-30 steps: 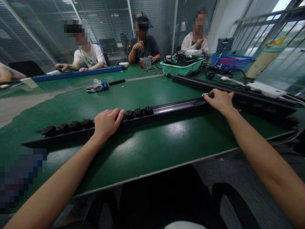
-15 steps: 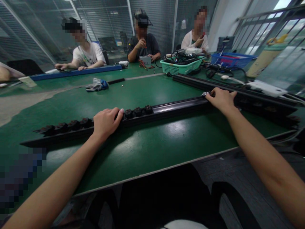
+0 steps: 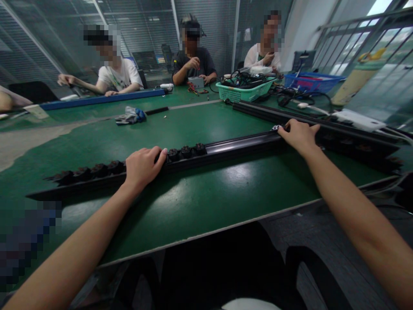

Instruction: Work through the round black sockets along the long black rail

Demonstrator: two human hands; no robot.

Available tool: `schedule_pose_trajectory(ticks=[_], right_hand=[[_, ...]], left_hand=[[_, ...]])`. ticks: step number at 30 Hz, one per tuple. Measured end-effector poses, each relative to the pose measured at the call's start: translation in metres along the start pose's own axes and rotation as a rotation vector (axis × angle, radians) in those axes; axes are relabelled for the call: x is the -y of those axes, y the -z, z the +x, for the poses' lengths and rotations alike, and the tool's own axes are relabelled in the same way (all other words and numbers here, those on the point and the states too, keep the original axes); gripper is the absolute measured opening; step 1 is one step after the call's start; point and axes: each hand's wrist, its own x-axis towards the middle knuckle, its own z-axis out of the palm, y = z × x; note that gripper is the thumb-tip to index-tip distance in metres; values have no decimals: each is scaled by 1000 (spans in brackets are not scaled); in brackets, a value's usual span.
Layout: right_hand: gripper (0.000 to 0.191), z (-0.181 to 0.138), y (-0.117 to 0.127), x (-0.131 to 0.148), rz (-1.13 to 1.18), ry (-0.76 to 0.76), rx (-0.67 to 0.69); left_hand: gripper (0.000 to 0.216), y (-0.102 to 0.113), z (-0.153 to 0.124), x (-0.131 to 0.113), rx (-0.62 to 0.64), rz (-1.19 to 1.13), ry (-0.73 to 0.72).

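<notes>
A long black power strip housing (image 3: 243, 143) lies across the green table in front of me, its channel facing up. Several round black sockets (image 3: 186, 152) with metal contacts stand in a row along its left part. My left hand (image 3: 142, 167) is wrapped over the housing between two groups of sockets. At the right end, my right hand (image 3: 299, 134) grips the housing, thumb and fingers closed around it. A small light-coloured part (image 3: 276, 128) shows just left of those fingertips; what it is I cannot make out.
Another long black housing (image 3: 267, 111) lies at the right. Behind it are a green basket (image 3: 245, 91) of cables, a blue basket (image 3: 314, 84) and a white power strip (image 3: 359, 119). Gloves (image 3: 130, 116) lie at centre left. Three people sit across the table (image 3: 209, 206).
Both my hands and the housing stay nearly in place; the view shifts slightly. Across the table, the person at left has raised a hand and moved it leftward.
</notes>
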Motion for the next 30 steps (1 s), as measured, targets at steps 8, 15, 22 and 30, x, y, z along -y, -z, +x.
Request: schedule_pose_trajectory(ticks=[8, 15, 22, 30], right_hand=[[40, 6, -3, -9, 15, -29, 0], [41, 9, -3, -13, 8, -39, 29], [54, 11, -1, -17, -12, -38, 98], [51, 15, -4, -21, 41, -57, 109]], left_hand=[[64, 1, 0, -1, 7, 9, -1], [64, 2, 0, -2, 0, 21, -4], [62, 1, 0, -1, -2, 30, 0], [62, 2, 0, -2, 5, 27, -5]])
